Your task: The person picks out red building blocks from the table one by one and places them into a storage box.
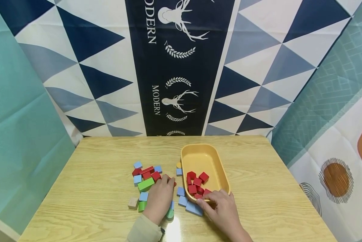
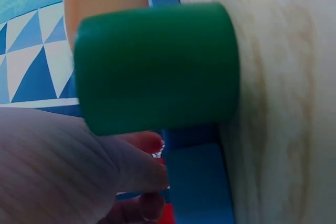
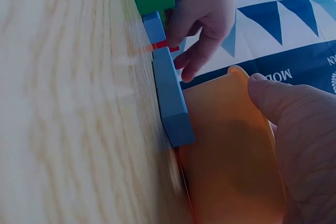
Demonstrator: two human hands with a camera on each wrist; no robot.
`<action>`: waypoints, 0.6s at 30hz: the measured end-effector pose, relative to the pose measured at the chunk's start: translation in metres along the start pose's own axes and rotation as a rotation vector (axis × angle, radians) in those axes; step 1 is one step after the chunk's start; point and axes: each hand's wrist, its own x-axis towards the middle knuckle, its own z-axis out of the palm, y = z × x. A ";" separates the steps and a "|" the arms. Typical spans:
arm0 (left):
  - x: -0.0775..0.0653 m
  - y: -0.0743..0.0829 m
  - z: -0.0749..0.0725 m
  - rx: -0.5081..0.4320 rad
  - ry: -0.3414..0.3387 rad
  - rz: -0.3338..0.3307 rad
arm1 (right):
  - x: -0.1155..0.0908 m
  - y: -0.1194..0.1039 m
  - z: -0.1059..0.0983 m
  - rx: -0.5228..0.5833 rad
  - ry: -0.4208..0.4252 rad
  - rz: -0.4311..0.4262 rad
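Green shows first on the near side of the table (image 1: 259, 181), where we see a rounded block (image 1: 170, 215) beside our left wrist. Further right, our right hand (image 1: 221, 210) grips the near rim of the yellow tray (image 1: 202, 158), fingers bent over it; blue blocks (image 1: 194, 208) lie just outside, on the tray's near left side. Our left hand (image 1: 161, 198) reaches in with fingers bent down at a red piece (image 1: 175, 184); we cannot tell whether they have closed on it. Inside the tray, red blocks (image 1: 197, 182) lie heaped toward the near end, while loose red blocks (image 1: 146, 175) sit toward the table's left edge among blue and green ones. We judge the step in hand to be gathering red into the tray, partly done. Next, we think, comes a firm pinch, a lift clear of the neighbours and a short carry over the tray's left rim, our right hand steadying it. Beyond the table's far edge hangs patterned cloth (image 1: 181, 70).
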 end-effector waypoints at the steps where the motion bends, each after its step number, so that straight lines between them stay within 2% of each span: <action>1: 0.000 -0.001 0.001 -0.001 0.010 0.008 | 0.000 0.000 0.000 -0.001 -0.003 0.003; 4: 0.000 -0.003 0.002 -0.005 0.016 0.013 | 0.000 0.000 0.000 -0.004 -0.007 0.008; 9: 0.000 -0.003 0.002 -0.017 -0.023 -0.005 | 0.001 -0.001 -0.001 0.001 -0.002 0.007; 12: 0.000 -0.004 0.002 0.026 -0.027 0.006 | 0.001 -0.002 -0.001 -0.001 -0.006 0.014; 15: 0.001 -0.006 0.003 0.076 -0.004 0.015 | 0.001 -0.002 -0.001 -0.004 -0.014 0.025; 18: 0.002 -0.005 0.001 0.009 0.000 -0.033 | 0.001 -0.001 0.000 -0.004 -0.021 0.031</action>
